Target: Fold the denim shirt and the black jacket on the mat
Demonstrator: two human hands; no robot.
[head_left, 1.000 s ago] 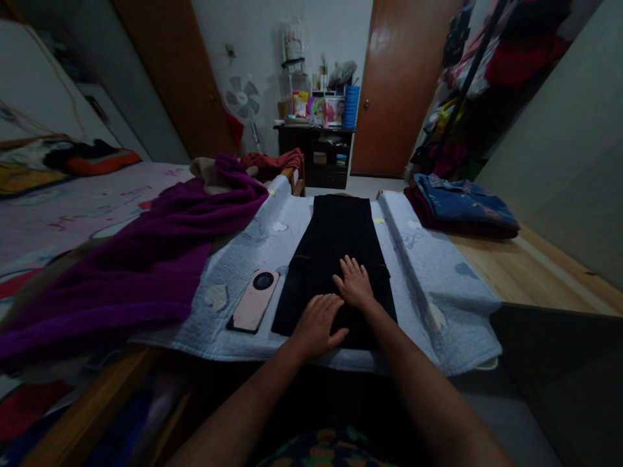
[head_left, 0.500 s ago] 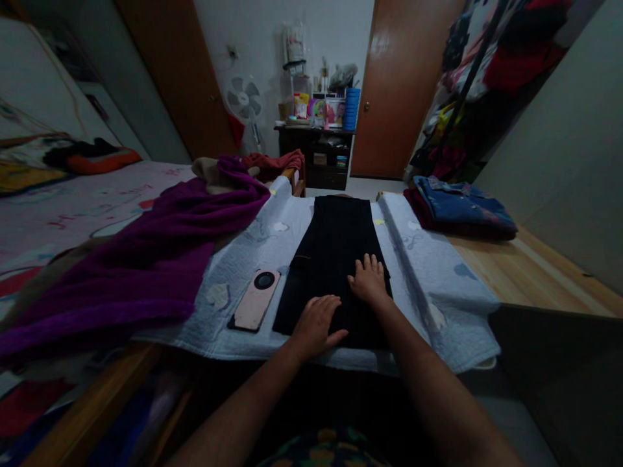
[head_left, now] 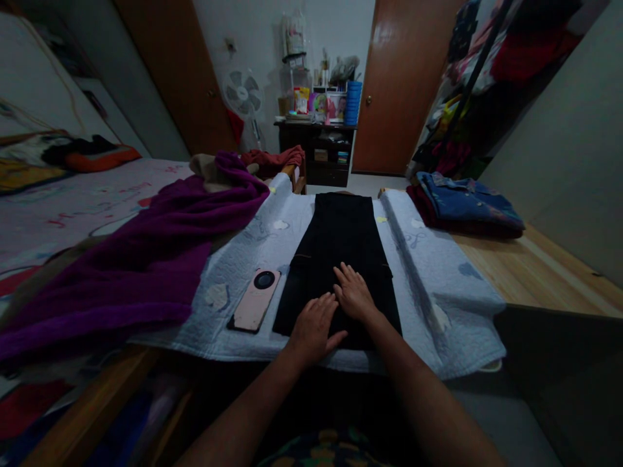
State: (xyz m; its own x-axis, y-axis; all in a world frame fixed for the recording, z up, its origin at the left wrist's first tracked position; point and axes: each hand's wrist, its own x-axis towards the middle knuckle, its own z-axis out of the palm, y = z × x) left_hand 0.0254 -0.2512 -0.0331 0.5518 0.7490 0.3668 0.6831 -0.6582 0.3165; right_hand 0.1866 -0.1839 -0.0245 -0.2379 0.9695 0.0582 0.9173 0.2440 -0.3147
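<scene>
A black garment, its kind not clear, lies flat and lengthwise on a pale grey-blue quilted cloth. Near the garment's close end, my left hand rests on it, fingers stretched out and thumb apart. My right hand lies flat on the garment too, just right of and a little beyond the left, its fingertips close to the left hand's fingers. Neither hand grips anything. Left of the garment, a pink smartphone with a round black camera ring lies on the quilted cloth.
A purple blanket spreads over the left side. Folded clothes with a blue denim piece sit on a wooden surface at right. Farther back stand a white fan and a dark cabinet with items on top.
My right hand has slid left across the black garment, from its right edge toward the middle, nearer my left hand. The left hand stays in about the same place.
</scene>
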